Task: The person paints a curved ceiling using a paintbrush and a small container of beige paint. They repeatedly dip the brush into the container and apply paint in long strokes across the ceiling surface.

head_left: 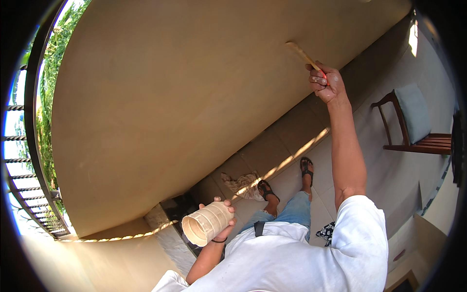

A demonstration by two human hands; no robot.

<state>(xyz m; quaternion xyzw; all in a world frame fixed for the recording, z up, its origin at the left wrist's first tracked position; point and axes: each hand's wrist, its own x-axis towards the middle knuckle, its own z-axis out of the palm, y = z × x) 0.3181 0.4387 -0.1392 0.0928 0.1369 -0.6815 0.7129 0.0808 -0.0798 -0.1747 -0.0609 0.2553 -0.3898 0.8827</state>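
Observation:
My right hand (325,83) is raised at the end of an outstretched arm, its fingers wrapped round the red-tipped handle of a paintbrush (305,56). The brush's far end meets the tan wall (194,87), or is very close to it. Whitish smears mark the fingers. Lower down, near my waist, my left hand (229,214) is closed round a beige ribbed plastic tub (214,222). The tub is tilted, with its open mouth toward the lower left. Its inner wall shows a beige coating; how much it contains cannot be made out.
A wooden chair (401,121) with a pale blue cushion stands at the right. On the tiled floor (340,163), a stained cloth (243,185) lies beside my sandalled feet. A black-and-white patterned item (326,232) is near my legs. A dark metal railing (31,107) borders greenery at the left.

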